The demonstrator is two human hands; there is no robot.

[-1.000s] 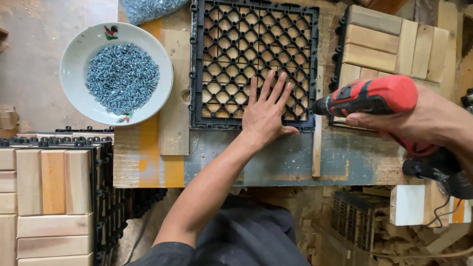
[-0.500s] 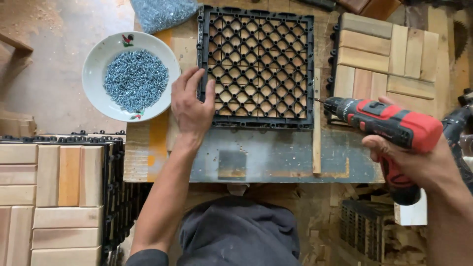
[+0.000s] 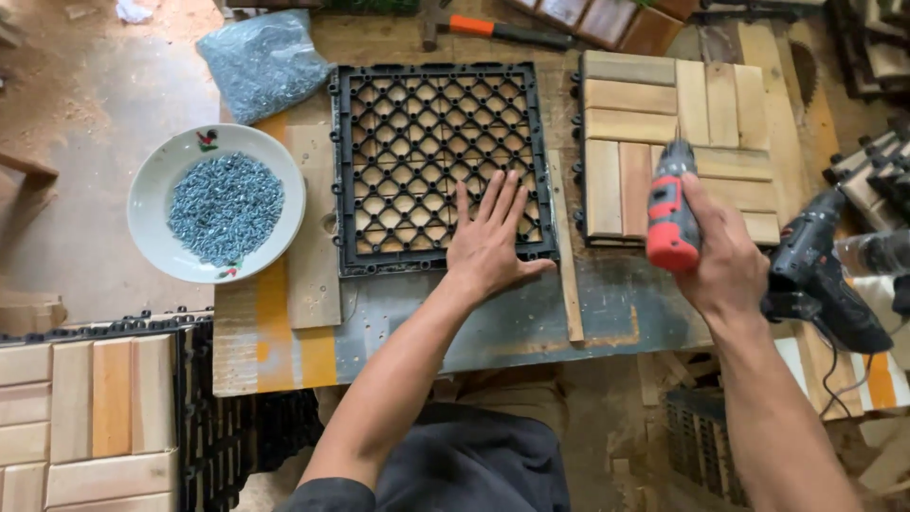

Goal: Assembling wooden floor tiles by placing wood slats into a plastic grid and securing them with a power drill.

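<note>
A black plastic grid tile [image 3: 417,123] lies face down on the workbench. My left hand [image 3: 493,242] presses flat on its lower right corner, fingers spread. My right hand [image 3: 725,251] grips a red cordless screwdriver [image 3: 669,204], held upright to the right of the grid, over a finished wooden slat tile [image 3: 645,114]. A white bowl [image 3: 152,194] filled with small grey screws [image 3: 223,207] sits left of the grid.
A clear bag of screws [image 3: 261,57] lies behind the bowl. A black drill [image 3: 820,270] rests at the bench's right edge. Stacked wooden tiles [image 3: 85,417] stand at lower left. A thin wooden strip [image 3: 567,275] lies right of the grid. An orange-handled tool [image 3: 502,30] lies behind.
My left hand moved from the grid's left edge by the bowl to its lower right corner. My right hand swung the screwdriver from pointing sideways to upright, closer to the grid.
</note>
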